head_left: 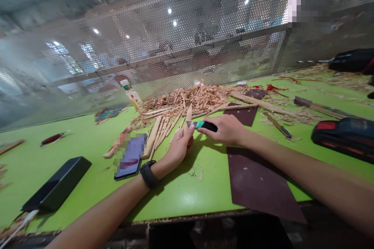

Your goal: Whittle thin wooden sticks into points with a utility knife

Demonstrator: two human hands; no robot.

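My left hand (180, 144), with a black band on its wrist, is closed around a pale wooden stick (189, 112) whose pointed end sticks up past the thumb. A black and green utility knife (206, 125) is gripped in my right hand (226, 129). Its blade lies against the stick just above my left thumb. Left of my left hand lie several carved wooden sticks (160, 132) and a phone (131, 157). Behind both hands rises a heap of wood shavings (193, 97).
Brown sandpaper sheets (257, 183) lie under my right forearm and farther back. A dark box with a white cable (58, 183) stands at left, a bottle (131, 95) at the back. A tool battery (344, 138) sits at right. Perforated metal mesh (181, 54) closes off the table's far side.
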